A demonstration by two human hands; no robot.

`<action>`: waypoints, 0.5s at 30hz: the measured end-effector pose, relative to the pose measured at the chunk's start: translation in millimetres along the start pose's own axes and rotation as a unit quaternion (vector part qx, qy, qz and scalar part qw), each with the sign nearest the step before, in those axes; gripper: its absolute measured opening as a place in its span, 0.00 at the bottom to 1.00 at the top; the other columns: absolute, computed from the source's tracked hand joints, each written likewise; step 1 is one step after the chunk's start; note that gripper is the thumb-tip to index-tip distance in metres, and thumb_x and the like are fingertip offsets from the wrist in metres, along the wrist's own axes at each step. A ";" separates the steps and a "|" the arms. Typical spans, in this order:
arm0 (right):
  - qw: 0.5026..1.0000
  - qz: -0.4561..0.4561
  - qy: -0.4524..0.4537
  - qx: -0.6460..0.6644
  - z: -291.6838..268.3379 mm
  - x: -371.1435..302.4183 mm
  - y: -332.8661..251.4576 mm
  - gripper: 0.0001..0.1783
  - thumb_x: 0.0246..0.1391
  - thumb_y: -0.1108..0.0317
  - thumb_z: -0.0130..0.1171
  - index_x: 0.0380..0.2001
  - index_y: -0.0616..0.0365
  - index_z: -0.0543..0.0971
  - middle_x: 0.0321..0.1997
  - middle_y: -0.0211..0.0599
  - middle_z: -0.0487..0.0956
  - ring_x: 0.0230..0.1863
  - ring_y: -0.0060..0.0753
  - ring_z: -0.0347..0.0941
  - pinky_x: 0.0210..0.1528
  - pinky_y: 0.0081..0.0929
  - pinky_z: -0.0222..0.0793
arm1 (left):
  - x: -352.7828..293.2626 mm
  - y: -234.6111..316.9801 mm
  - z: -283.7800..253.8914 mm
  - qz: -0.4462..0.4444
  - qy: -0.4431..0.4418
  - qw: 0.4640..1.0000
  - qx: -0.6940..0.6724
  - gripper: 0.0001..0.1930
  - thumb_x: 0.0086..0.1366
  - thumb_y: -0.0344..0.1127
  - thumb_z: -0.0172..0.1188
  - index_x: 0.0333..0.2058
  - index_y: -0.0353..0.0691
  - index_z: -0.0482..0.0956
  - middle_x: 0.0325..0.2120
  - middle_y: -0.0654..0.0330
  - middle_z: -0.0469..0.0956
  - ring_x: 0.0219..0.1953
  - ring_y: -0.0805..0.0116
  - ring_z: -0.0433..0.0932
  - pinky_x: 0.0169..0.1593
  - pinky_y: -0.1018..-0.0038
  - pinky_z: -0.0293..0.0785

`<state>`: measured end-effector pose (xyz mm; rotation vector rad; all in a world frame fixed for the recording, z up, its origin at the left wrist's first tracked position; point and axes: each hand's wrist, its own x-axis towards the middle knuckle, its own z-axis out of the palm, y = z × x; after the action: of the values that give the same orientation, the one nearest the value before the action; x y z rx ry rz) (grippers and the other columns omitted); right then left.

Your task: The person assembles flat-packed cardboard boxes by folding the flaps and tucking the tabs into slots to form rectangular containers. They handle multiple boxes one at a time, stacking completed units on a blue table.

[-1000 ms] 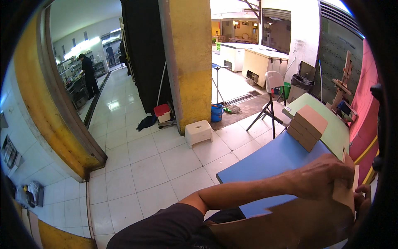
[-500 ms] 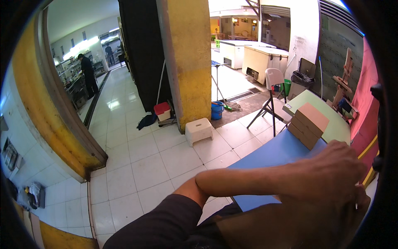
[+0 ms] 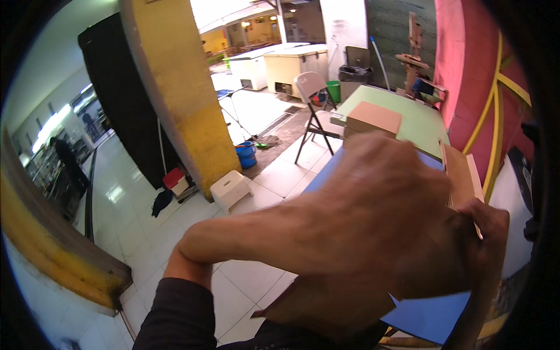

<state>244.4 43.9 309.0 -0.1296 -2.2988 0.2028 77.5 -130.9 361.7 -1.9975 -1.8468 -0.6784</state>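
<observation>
An unfolded brown cardboard box is in front of me, its raised flap showing beyond my hands. A brown sheet-like part, likely the same cardboard, hangs low in front of my body. My right hand is closed around the cardboard's right edge. Stretched across the middle, my left hand is blurred, its back toward me, over the cardboard; its fingers are hidden. Behind it, closed brown cardboard boxes stand stacked where a blue tabletop meets a green tabletop.
A folding chair stands beyond the table. On the tiled floor to the left are a white stool, a blue bucket and a yellow pillar. A person stands in the far-left kitchen. Yellow bars line the pink wall.
My view has swung right. The unfolded cardboard box now shows between my hands, and my right hand is in plainer sight on its edge. My left hand has shifted leftward in the picture.
</observation>
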 end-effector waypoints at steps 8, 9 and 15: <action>0.990 0.124 -0.019 0.071 -5.8 -31.2 33.1 0.06 0.43 0.83 0.62 0.27 0.63 0.82 0.21 0.41 0.80 0.23 0.30 0.76 0.31 0.26 0.71 | -16.6 -30.5 -22.5 -0.041 -0.038 0.997 -0.044 0.11 0.63 0.37 0.66 0.25 0.37 0.79 0.16 0.55 0.74 0.19 0.61 0.73 0.27 0.69 0.69; 0.992 0.116 -0.017 0.056 -10.0 -36.8 41.0 0.06 0.43 0.83 0.62 0.27 0.63 0.82 0.21 0.41 0.80 0.23 0.30 0.76 0.31 0.26 0.71 | -17.1 -33.2 -24.7 -0.056 -0.043 0.996 -0.061 0.12 0.63 0.37 0.66 0.26 0.36 0.79 0.17 0.54 0.73 0.20 0.60 0.72 0.28 0.68 0.69; 0.966 0.227 0.024 0.123 -31.6 -58.7 90.2 0.09 0.57 0.74 0.57 0.41 0.63 0.81 0.35 0.40 0.83 0.35 0.29 0.79 0.43 0.23 0.72 | -32.1 -71.5 -25.5 -0.121 -0.043 0.987 -0.092 0.17 0.66 0.41 0.62 0.26 0.33 0.76 0.16 0.50 0.67 0.19 0.59 0.66 0.28 0.66 0.65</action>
<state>309.7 126.5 270.4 -0.5265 -2.1451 0.7077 2.2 -164.3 359.8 -1.9577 -2.1729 -0.8730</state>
